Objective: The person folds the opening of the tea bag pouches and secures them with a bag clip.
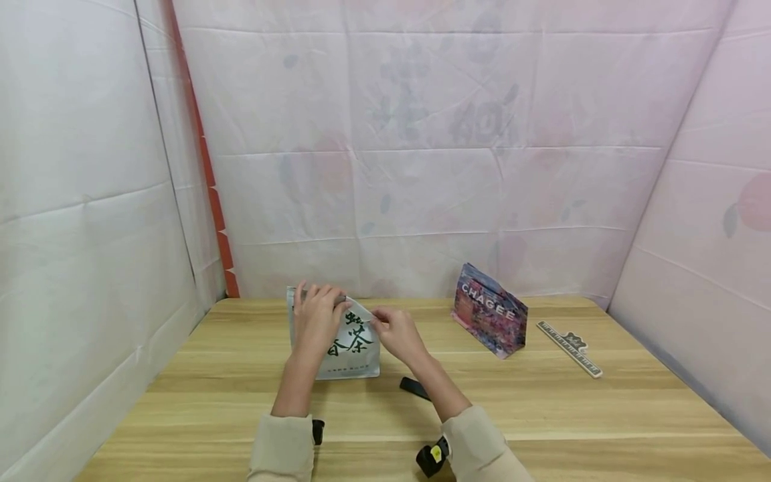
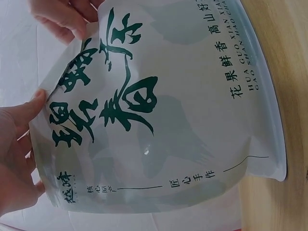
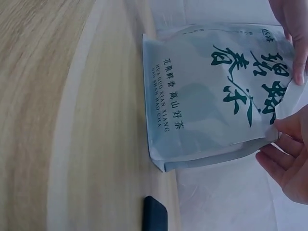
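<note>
A pale tea pouch (image 1: 360, 361) with dark green brush lettering stands on the table, and both hands hold its top. My left hand (image 1: 316, 316) grips the upper edge; in the left wrist view the thumb of this left hand (image 2: 14, 144) lies on the printed front, other fingers behind. At the other end of that edge my right hand (image 1: 397, 333) pinches the film between thumb and fingers. The pouch (image 3: 202, 96) has its top edge bent and creased between the hands in the right wrist view. How far its mouth is parted cannot be seen.
A black oblong object (image 1: 414, 387) lies beneath the right forearm. To the right stands a purple-pink CHAGEE paper bag (image 1: 490, 311), with a ruler-like strip (image 1: 569, 348) beyond it. Pale fabric sheets (image 1: 421, 167) enclose the wooden table (image 1: 572, 428) at the back and sides.
</note>
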Tool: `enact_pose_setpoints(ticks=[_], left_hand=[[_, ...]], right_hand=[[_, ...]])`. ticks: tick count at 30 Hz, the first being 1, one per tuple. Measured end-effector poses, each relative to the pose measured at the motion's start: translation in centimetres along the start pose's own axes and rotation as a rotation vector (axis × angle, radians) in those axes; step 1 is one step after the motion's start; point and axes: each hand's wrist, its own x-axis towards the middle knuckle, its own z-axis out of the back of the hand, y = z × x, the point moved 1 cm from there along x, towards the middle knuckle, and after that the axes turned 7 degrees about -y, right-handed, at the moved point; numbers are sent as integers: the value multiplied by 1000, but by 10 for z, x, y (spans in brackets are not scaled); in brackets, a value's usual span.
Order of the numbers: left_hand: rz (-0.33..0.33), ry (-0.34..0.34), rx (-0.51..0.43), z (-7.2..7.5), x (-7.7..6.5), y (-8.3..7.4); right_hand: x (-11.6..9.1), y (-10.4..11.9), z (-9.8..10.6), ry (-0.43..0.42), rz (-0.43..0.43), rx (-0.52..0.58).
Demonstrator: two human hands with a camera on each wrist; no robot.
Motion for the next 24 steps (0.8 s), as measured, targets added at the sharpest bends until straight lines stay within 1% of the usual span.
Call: enact_pose_setpoints(ticks=[6, 11, 15, 19, 22, 24], left_hand=[[4, 5, -1, 1, -1, 0], [0, -6, -1, 1, -2, 0], [-2, -18, 2, -1, -1, 0], [3, -16, 4, -2, 0, 1], [8, -6, 4, -1, 1, 0], [10, -4, 7, -1, 1, 0]], right_hand=[[3, 11, -1, 11, 39, 2], [5, 17, -4, 0, 51, -30], [7, 18, -7, -28, 52, -60], [10, 20, -7, -48, 35, -64], [11, 21, -7, -44, 11, -54], [11, 21, -7, -33, 13, -45]])
